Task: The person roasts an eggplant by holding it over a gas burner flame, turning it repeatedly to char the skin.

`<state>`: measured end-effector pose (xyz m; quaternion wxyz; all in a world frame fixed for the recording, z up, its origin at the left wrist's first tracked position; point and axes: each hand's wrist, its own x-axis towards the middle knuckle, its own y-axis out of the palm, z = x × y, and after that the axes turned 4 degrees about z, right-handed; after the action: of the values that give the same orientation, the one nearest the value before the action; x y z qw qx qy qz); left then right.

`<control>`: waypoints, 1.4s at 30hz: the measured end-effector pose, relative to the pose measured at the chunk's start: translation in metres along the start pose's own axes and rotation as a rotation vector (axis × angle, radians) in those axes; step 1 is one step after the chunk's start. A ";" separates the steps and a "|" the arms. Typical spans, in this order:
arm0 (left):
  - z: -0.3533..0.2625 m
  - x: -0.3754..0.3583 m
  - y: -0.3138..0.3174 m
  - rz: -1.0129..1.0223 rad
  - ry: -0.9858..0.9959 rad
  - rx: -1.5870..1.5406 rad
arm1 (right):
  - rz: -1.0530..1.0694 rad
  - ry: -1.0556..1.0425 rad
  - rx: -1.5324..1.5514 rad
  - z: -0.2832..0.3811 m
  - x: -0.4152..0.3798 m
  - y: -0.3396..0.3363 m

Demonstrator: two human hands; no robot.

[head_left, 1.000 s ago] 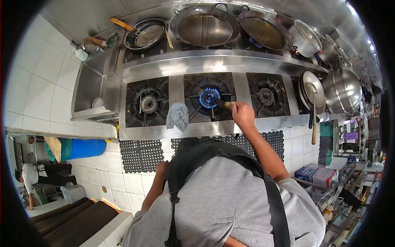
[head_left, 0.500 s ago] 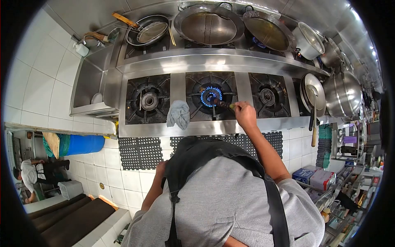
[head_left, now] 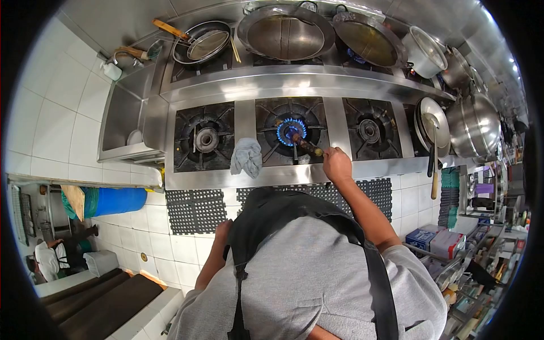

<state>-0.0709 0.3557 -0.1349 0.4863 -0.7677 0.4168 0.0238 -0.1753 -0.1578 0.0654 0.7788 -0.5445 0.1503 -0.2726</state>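
My right hand (head_left: pixel 338 165) is closed around the near end of a skewer of browned food (head_left: pixel 307 147), which has a greenish bit close to my fingers. The skewer's far end lies over the ring of blue flame on the middle burner (head_left: pixel 292 132). By the apron's left side is my left hand (head_left: pixel 224 229), below the stove's front edge; the apron and the angle hide its fingers. A crumpled grey cloth (head_left: pixel 247 158) rests on the stove between the left and middle burners.
Behind, a raised shelf carries a frying pan (head_left: pixel 202 43) with a strainer, two large woks (head_left: pixel 286 34) and a pot (head_left: pixel 425 51). Stacked pans (head_left: pixel 432 127) and a steel pot (head_left: pixel 476 126) stand right. A sink (head_left: pixel 127 113) adjoins left. Another person (head_left: pixel 51 258) is far left.
My right hand has shifted slightly toward me, and the skewer now slants more over the flame. At far left the other person has changed posture. My left hand looks the same.
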 end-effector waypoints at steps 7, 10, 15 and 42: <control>-0.003 -0.007 -0.002 -0.049 -0.041 -0.123 | 0.010 0.067 0.013 -0.008 -0.007 0.010; 0.002 -0.008 0.003 -0.133 0.026 -0.126 | 0.047 0.092 0.031 -0.007 -0.009 0.011; -0.012 -0.009 -0.008 -0.048 -0.012 0.022 | 0.071 0.081 0.028 -0.006 -0.010 0.011; 0.002 0.000 0.000 0.059 -0.143 -0.027 | 0.057 0.284 0.224 -0.005 -0.015 0.019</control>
<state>-0.0704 0.3571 -0.1362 0.5035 -0.7578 0.4031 0.0984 -0.1847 -0.1479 0.0448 0.8128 -0.4060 0.2429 -0.3398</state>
